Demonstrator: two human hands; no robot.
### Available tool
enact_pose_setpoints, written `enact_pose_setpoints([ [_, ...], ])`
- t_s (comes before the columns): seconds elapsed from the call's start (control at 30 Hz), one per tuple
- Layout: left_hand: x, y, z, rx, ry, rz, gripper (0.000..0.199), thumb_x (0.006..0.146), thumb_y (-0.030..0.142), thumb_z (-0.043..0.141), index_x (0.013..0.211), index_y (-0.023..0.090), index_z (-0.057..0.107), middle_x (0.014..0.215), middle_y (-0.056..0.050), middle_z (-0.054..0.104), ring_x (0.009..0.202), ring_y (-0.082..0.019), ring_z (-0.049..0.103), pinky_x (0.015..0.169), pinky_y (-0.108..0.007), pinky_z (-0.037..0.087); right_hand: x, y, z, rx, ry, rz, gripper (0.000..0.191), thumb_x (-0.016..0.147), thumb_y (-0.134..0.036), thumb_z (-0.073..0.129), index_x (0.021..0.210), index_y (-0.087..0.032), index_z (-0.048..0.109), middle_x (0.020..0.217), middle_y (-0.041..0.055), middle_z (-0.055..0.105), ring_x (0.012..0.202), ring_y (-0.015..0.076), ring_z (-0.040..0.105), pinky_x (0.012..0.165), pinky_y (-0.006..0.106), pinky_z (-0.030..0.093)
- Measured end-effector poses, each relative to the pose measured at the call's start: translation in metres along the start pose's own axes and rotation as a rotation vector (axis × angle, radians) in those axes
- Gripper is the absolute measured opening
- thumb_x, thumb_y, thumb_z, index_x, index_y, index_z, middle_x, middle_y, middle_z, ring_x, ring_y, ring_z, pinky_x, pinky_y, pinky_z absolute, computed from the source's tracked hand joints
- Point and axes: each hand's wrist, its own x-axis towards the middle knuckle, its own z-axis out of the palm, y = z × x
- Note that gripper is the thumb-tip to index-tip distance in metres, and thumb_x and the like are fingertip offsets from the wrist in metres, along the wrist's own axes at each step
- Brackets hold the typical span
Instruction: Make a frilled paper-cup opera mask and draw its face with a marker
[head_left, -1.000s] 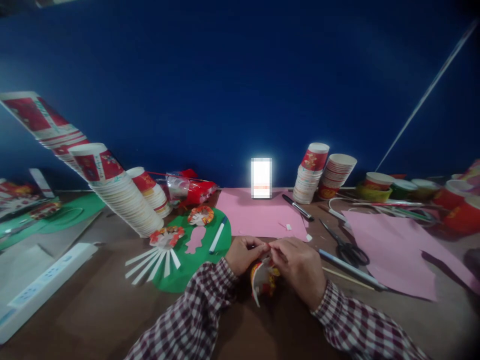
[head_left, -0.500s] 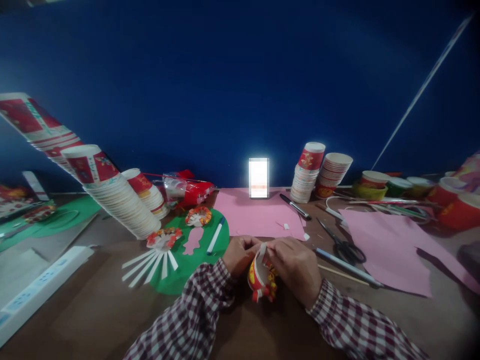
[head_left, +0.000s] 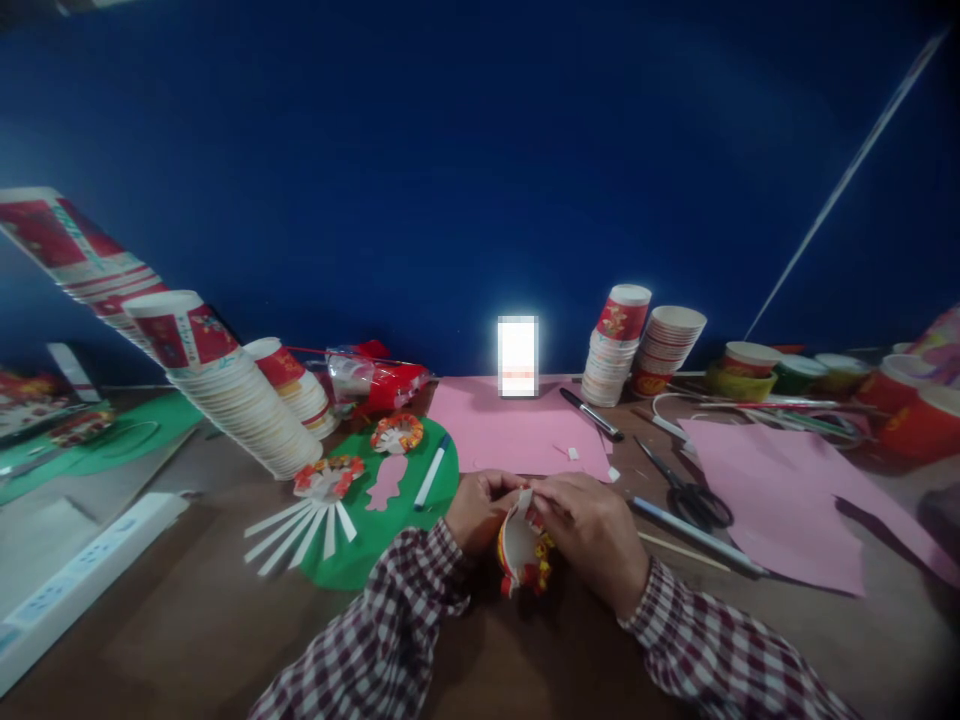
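Between my hands is a cut paper cup (head_left: 519,545), white inside, with red and yellow strips curled or folded around its edge. My left hand (head_left: 484,510) grips its far left rim with thumb and fingers together. My right hand (head_left: 596,530) pinches a strip at the top right of the same cup; its fingertips are partly hidden. To the left, on a green paper sheet (head_left: 345,570), lie a cup piece with white strips fanned out (head_left: 304,530), a cup base with a curled orange rim (head_left: 397,433), a pink paper cutout (head_left: 386,482) and a marker (head_left: 432,472).
Tall stacks of paper cups (head_left: 232,390) lean at the left, and more cup stacks (head_left: 616,345) stand at the back right. Black scissors (head_left: 694,500) lie beside pink paper (head_left: 780,500). A power strip (head_left: 82,575) runs along the left. A blue wall (head_left: 450,180) closes off the back.
The cup has tilted slightly, showing more of its white inside. Both hands keep nearly the same place and their hold on it.
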Motion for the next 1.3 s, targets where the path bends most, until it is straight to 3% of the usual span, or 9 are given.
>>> enact_pose_setpoints([
  [0.23,0.0,-0.002,-0.001,0.084,0.027,0.125,0.025,0.063,0.034,0.068,0.075,0.012,0.068,0.073,-0.007,0.068,0.065,-0.015,0.059,0.062,-0.025,0.046,-0.002,0.001,0.004,-0.04,0.016,0.133,0.01,0.079,-0.024,0.05,0.082,-0.02,0.059,0.073,0.0021,0.064,0.068,0.0145,0.058,0.062,0.023,0.041],
  [0.43,-0.002,0.004,0.001,0.169,0.072,0.25,0.019,0.066,0.029,0.066,0.074,0.013,0.069,0.075,-0.008,0.067,0.071,-0.017,0.059,0.068,-0.026,0.046,-0.001,0.001,0.001,0.104,-0.017,0.146,0.019,0.084,-0.024,0.045,0.094,-0.023,0.062,0.087,0.0023,0.067,0.078,0.0156,0.06,0.068,0.024,0.043],
  [0.67,-0.002,0.002,0.005,0.097,0.07,0.162,0.024,0.065,0.031,0.066,0.079,0.011,0.069,0.075,-0.008,0.068,0.067,-0.016,0.059,0.065,-0.026,0.047,0.0,0.0,-0.003,0.083,-0.033,0.127,0.02,0.086,-0.025,0.043,0.087,-0.023,0.063,0.082,0.0017,0.067,0.076,0.015,0.059,0.068,0.024,0.042],
  [0.8,-0.003,0.004,0.004,0.051,0.005,0.103,0.029,0.065,0.031,0.066,0.086,0.01,0.067,0.075,-0.008,0.067,0.066,-0.015,0.059,0.064,-0.026,0.046,-0.001,0.001,0.0,-0.013,0.012,0.065,0.019,0.085,-0.025,0.044,0.083,-0.021,0.063,0.082,0.0024,0.066,0.077,0.0146,0.059,0.07,0.024,0.04],
  [0.9,-0.005,0.009,0.003,0.08,-0.069,0.064,0.027,0.068,0.034,0.061,0.076,0.009,0.068,0.07,-0.007,0.067,0.064,-0.015,0.057,0.061,-0.025,0.045,-0.002,0.002,0.001,-0.111,0.053,0.013,0.019,0.084,-0.026,0.045,0.081,-0.019,0.063,0.08,0.004,0.066,0.075,0.0149,0.058,0.069,0.024,0.039],
  [1.07,-0.004,0.007,0.0,0.189,-0.016,0.058,0.027,0.067,0.035,0.061,0.068,0.009,0.066,0.061,-0.004,0.062,0.054,-0.011,0.051,0.052,-0.021,0.039,-0.003,0.002,0.001,-0.17,0.052,-0.051,0.02,0.086,-0.025,0.043,0.085,-0.019,0.062,0.08,0.0043,0.064,0.076,0.0148,0.057,0.071,0.025,0.037],
  [1.3,-0.003,0.003,-0.002,0.136,-0.077,0.027,0.029,0.063,0.038,0.064,0.064,0.009,0.063,0.056,-0.001,0.057,0.051,-0.009,0.046,0.05,-0.02,0.037,-0.002,0.0,0.001,-0.199,0.078,-0.111,0.018,0.085,-0.022,0.045,0.086,-0.019,0.062,0.082,0.0049,0.065,0.078,0.0156,0.057,0.073,0.026,0.039],
])
